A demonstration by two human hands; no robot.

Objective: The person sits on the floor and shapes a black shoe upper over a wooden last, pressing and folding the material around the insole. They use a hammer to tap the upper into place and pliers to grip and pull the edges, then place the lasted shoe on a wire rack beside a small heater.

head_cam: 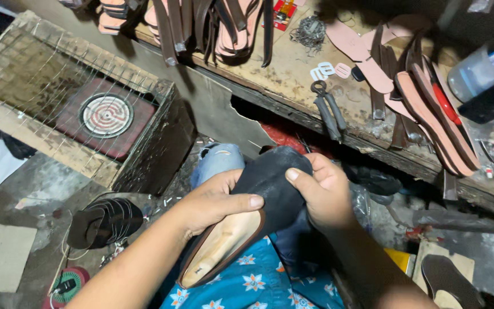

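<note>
The person is sitting low at a workbench (pixel 293 86), and both hands are working on one shoe (pixel 241 223) held over the lap, above a blue cloth with white flowers (pixel 258 283). The shoe is a flat one with a dark upper and a tan insole edged in brown, its toe end pointing up toward the bench and its heel end down toward the person.

The left hand (pixel 212 203) is gripping the shoe from the side, fingers curled under it and the thumb lying flat across the top edge of the insole. The right hand (pixel 324 191) is closed round the dark toe part, thumb pressing into the material and fingers wrapped behind it.

On the bench I am counting one pair of dark pliers (pixel 328 109) lying near the front edge, just above the shoe. To the right, several pink soles (pixel 430 109) are lying stacked and overlapping; I cannot tell the exact number. Brown straps (pixel 201 23) are hanging in a bunch at the top.

On the left, one wire-topped wooden box (pixel 81 97) is holding one round coil heater (pixel 106 115). Below it on the floor, one dark strappy sandal piece (pixel 105 220) is lying by itself, well apart from the hands. One clear bottle (pixel 481 68) is lying at the far right of the bench.
</note>
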